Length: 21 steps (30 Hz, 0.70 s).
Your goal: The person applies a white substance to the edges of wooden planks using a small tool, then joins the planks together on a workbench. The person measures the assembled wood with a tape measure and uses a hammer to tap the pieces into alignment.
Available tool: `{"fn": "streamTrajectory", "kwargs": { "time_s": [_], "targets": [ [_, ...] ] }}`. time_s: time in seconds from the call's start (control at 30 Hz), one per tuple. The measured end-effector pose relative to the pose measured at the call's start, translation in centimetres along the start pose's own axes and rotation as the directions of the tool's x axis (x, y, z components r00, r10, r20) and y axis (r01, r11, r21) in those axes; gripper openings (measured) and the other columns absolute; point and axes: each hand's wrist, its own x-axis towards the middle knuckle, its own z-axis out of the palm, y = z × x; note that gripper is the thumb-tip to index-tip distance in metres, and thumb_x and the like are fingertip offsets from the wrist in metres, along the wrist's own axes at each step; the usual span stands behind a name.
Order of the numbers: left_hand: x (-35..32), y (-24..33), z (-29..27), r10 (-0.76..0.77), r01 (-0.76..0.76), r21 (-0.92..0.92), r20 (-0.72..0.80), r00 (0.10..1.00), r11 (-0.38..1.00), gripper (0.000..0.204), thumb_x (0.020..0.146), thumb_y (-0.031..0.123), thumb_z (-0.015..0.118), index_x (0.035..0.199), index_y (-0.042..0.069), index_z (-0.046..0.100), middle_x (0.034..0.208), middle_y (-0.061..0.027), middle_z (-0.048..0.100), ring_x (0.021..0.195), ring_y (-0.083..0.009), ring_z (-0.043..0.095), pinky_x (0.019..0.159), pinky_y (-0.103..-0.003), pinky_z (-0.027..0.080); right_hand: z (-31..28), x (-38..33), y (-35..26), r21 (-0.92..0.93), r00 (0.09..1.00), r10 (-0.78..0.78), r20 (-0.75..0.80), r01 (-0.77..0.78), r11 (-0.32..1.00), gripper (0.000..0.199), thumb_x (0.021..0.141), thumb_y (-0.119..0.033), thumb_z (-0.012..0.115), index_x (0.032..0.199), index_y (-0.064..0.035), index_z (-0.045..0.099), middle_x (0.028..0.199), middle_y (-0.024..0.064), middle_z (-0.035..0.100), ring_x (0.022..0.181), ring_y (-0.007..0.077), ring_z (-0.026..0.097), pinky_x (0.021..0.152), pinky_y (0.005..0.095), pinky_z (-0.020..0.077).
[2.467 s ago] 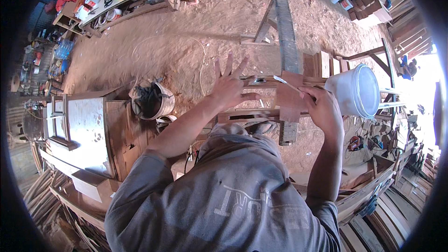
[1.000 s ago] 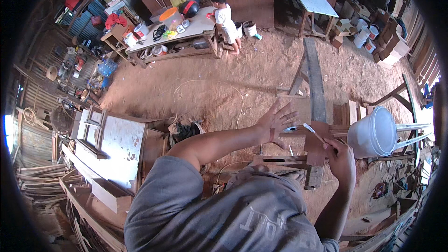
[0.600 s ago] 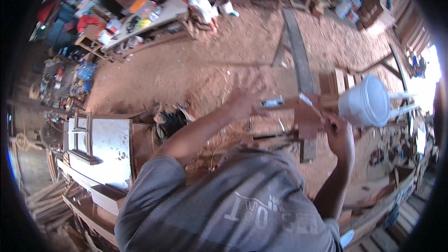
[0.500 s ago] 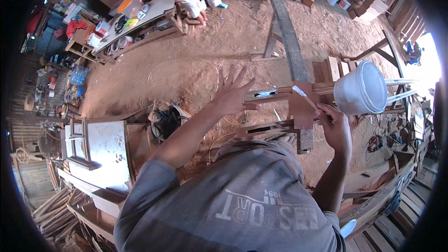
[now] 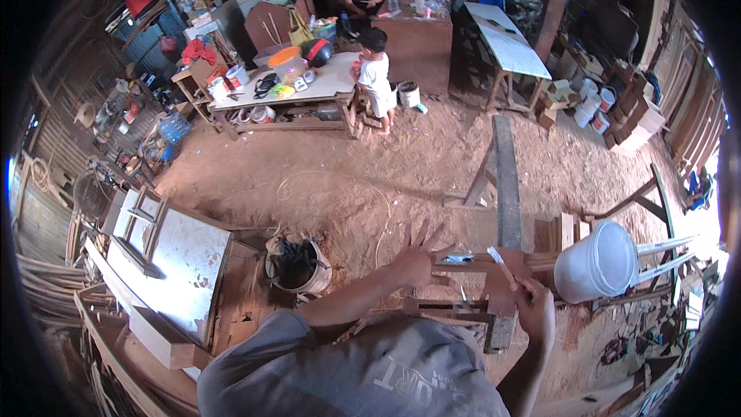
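Note:
In my right hand point(image 5: 535, 309) is a thin wooden stick point(image 5: 505, 266) with a white end, pointing up and left; whether it is a brush is hard to tell. Beneath it lies a flat reddish-brown board point(image 5: 502, 291) across a long narrow plank point(image 5: 507, 193). My left hand point(image 5: 418, 264) holds nothing, its fingers spread beside wooden rails. A small white-and-blue item point(image 5: 458, 258) rests on those rails, near my left fingers. To the right of my right hand, a whitish plastic bucket point(image 5: 593, 264) leans on its side over the rails.
A child point(image 5: 376, 81) stands at a low table point(image 5: 332, 91) covered with containers; another person point(image 5: 360, 0) sits behind. A dark-filled bucket point(image 5: 315, 278) stands left of me, near a white panel point(image 5: 181, 266). White-topped table point(image 5: 505, 38) and cardboard boxes point(image 5: 637, 112) are at the back right.
The view has tilted up, showing more of the room's far side. My left hand stays spread and my right hand keeps the stick over the board.

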Motion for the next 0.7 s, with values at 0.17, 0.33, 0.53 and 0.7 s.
{"fn": "streamTrajectory", "kwargs": {
  "time_s": [0.17,0.33,0.53,0.7],
  "targets": [
    [-0.5,-0.5,1.6,-0.036,0.035,-0.011,-0.026,0.999,0.999,0.115,0.083,0.1,0.051,0.174,0.032,0.034,0.185,-0.019,-0.001,0.166,-0.0529,-0.015,0.126,-0.08,-0.01,1.4,-0.1,1.1,0.129,0.996,0.071,0.057,-0.078,0.989,0.024,0.104,-0.012,0.072,0.122,0.0034,0.078,0.079,0.0033,0.066,0.069,0.0085,0.057,0.062,0.0297,0.0464],
    [-1.5,-0.8,2.0,-0.114,0.11,-0.081,-0.055,0.992,0.991,0.11,0.087,0.089,0.063,0.174,0.026,0.037,0.184,-0.0245,0.007,0.166,-0.0571,-0.004,0.128,-0.079,-0.005,1.2,0.0,0.8,0.119,0.997,0.058,0.059,-0.065,0.991,0.025,0.106,-0.017,0.071,0.118,0.0041,0.078,0.077,0.0001,0.064,0.067,0.0077,0.056,0.062,0.0284,0.0462],
    [-0.9,-1.9,3.2,-0.05,0.048,-0.015,-0.138,0.989,0.999,0.116,0.083,0.094,0.062,0.175,0.032,0.031,0.184,-0.0231,0.008,0.167,-0.0557,-0.003,0.128,-0.078,-0.008,0.4,-1.2,3.2,0.253,0.999,0.045,0.024,-0.05,0.966,0.029,0.107,-0.022,0.071,0.119,0.0033,0.077,0.083,0.002,0.065,0.071,0.0089,0.059,0.065,0.0283,0.049],
    [0.7,-1.8,3.8,0.065,-0.097,-0.136,-0.219,0.974,0.986,0.104,0.084,0.089,0.067,0.167,0.029,0.05,0.182,-0.0246,0.014,0.166,-0.0572,-0.003,0.128,-0.077,-0.008,-0.1,-3.3,5.2,0.092,0.991,0.133,0.027,-0.135,0.986,0.037,0.108,-0.026,0.072,0.132,0.003,0.075,0.088,0.0034,0.07,0.077,0.0099,0.063,0.071,0.0303,0.0528]
  ]
}}
